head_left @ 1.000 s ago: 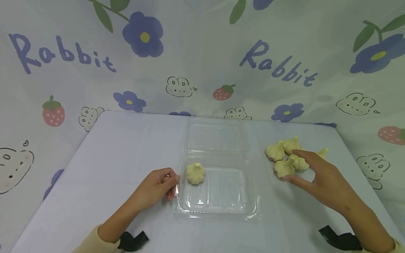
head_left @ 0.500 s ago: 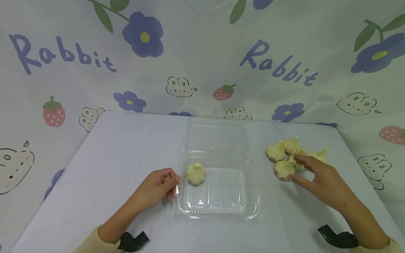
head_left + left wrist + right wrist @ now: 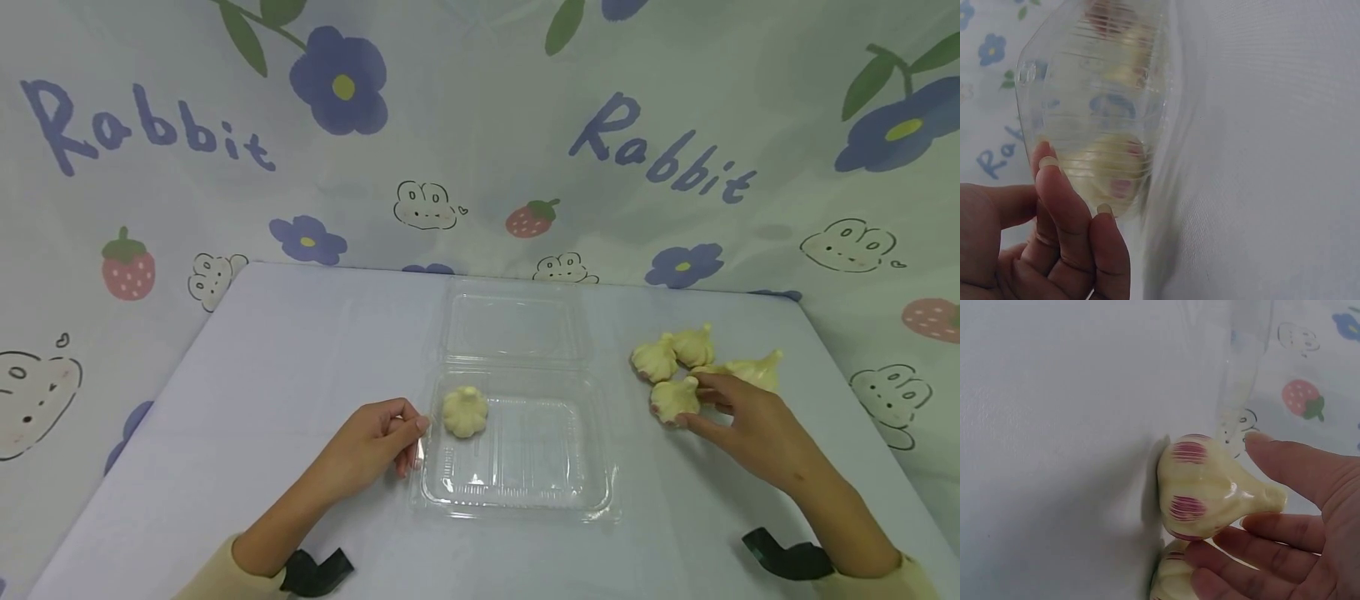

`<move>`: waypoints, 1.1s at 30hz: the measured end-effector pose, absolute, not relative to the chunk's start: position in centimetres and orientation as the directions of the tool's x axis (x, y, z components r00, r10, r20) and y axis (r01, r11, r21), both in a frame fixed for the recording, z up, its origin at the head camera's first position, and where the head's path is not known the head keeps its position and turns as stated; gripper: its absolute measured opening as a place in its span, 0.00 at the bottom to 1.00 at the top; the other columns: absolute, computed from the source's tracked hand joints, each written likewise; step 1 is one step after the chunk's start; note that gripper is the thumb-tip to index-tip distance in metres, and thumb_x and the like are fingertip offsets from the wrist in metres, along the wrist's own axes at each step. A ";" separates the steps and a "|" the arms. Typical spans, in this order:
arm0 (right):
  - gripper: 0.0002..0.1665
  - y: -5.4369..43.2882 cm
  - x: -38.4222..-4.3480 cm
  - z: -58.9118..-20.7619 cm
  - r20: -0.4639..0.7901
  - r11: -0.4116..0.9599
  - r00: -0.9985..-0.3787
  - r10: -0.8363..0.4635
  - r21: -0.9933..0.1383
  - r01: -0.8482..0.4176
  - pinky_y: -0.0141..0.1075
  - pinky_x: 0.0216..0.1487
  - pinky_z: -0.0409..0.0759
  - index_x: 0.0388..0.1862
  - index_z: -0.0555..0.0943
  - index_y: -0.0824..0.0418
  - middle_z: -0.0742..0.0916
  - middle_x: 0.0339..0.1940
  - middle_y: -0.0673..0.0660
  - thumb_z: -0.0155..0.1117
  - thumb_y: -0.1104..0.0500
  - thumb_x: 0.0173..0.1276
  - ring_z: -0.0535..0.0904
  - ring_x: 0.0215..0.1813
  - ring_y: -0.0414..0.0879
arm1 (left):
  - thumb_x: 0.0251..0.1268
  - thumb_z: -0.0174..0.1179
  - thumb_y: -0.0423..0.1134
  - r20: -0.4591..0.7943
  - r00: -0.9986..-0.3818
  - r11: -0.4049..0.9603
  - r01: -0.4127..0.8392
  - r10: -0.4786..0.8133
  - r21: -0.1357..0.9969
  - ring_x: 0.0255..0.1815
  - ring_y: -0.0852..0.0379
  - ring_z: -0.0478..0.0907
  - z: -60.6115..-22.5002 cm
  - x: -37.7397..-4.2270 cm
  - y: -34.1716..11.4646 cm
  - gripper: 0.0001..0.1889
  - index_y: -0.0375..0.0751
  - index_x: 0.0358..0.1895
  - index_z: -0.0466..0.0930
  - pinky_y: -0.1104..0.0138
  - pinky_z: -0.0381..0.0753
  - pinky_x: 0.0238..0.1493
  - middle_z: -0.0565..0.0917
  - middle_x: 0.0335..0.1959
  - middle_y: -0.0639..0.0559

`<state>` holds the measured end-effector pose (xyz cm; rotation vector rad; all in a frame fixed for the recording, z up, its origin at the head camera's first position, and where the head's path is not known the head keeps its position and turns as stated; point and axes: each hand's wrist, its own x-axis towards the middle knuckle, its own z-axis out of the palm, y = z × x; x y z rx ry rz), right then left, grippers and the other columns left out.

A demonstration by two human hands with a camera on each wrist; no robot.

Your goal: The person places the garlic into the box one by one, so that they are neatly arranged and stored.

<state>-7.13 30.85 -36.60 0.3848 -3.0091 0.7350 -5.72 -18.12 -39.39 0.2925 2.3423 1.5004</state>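
My left hand (image 3: 375, 437) pinches the left rim of a clear plastic clamshell box (image 3: 525, 500), thumb and curled fingers at its edge. One garlic bulb (image 3: 465, 412) sits in the box's left part. On the right, my right hand (image 3: 757, 425) reaches around the nearest garlic bulb (image 3: 675, 400) of a group. In the right wrist view, fingers lie along one side of that purple-streaked garlic bulb (image 3: 1194, 487), and a gap shows between it and the thumb (image 3: 1291, 462). The bulb rests on the white table.
Several more garlic bulbs (image 3: 654, 360) lie clustered behind and beside the right hand, one partly hidden by its fingers. The box's lid (image 3: 513, 325) lies open toward the back. A printed cloth (image 3: 480, 125) hangs behind the white table (image 3: 300, 350).
My right hand has shifted slightly left and drawn its thumb and fingers closer around the nearest garlic bulb. The left hand and box stay where they were.
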 end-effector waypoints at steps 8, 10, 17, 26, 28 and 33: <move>0.41 30.5 -7.4 -37.3 -0.010 0.874 -0.980 -0.197 -0.455 -0.171 0.60 0.50 0.84 0.68 0.74 0.73 0.85 0.56 0.71 0.79 0.49 0.67 0.85 0.53 0.68 | 0.80 0.59 0.49 -0.187 -0.919 0.421 -0.025 0.348 0.907 0.21 0.51 0.80 -39.3 -5.7 -18.1 0.18 0.35 0.37 0.79 0.66 0.76 0.27 0.82 0.20 0.50; 0.41 30.5 -7.5 -37.5 -0.015 0.875 -0.981 -0.194 -0.455 -0.166 0.59 0.49 0.84 0.67 0.75 0.74 0.85 0.55 0.71 0.79 0.50 0.67 0.85 0.53 0.68 | 0.80 0.59 0.49 -0.187 -0.919 0.420 -0.026 0.347 0.907 0.21 0.51 0.80 -39.4 -5.7 -18.1 0.18 0.35 0.37 0.79 0.66 0.76 0.27 0.82 0.20 0.50; 0.38 30.5 -7.5 -38.1 -0.010 0.870 -0.982 -0.189 -0.465 -0.163 0.60 0.47 0.85 0.64 0.75 0.75 0.86 0.52 0.72 0.79 0.53 0.66 0.86 0.50 0.69 | 0.80 0.59 0.49 -0.186 -0.917 0.417 -0.024 0.353 0.909 0.21 0.52 0.80 -39.4 -5.7 -18.1 0.18 0.36 0.37 0.79 0.66 0.76 0.27 0.82 0.20 0.50; 0.35 30.2 -7.3 -38.4 -0.032 0.887 -0.985 -0.168 -0.442 -0.137 0.60 0.47 0.84 0.62 0.76 0.73 0.86 0.54 0.72 0.77 0.50 0.69 0.85 0.52 0.68 | 0.81 0.59 0.48 -0.191 -0.919 0.424 -0.029 0.346 0.905 0.21 0.52 0.80 -39.3 -5.7 -18.0 0.17 0.37 0.37 0.79 0.66 0.76 0.27 0.83 0.20 0.50; 0.30 30.2 -7.1 -38.4 -0.024 0.890 -0.986 -0.165 -0.435 -0.138 0.60 0.46 0.84 0.56 0.78 0.70 0.86 0.52 0.70 0.77 0.50 0.68 0.86 0.51 0.67 | 0.81 0.59 0.48 -0.192 -0.919 0.426 -0.030 0.343 0.904 0.21 0.52 0.80 -39.3 -5.7 -18.0 0.17 0.37 0.37 0.79 0.66 0.76 0.27 0.83 0.20 0.50; 0.26 30.1 -7.0 -38.4 -0.022 0.903 -0.988 -0.151 -0.410 -0.129 0.61 0.45 0.83 0.51 0.79 0.67 0.87 0.50 0.69 0.78 0.50 0.67 0.86 0.50 0.67 | 0.81 0.59 0.48 -0.190 -0.920 0.424 -0.028 0.344 0.905 0.21 0.52 0.80 -39.3 -5.7 -18.0 0.16 0.38 0.37 0.79 0.66 0.76 0.26 0.83 0.20 0.50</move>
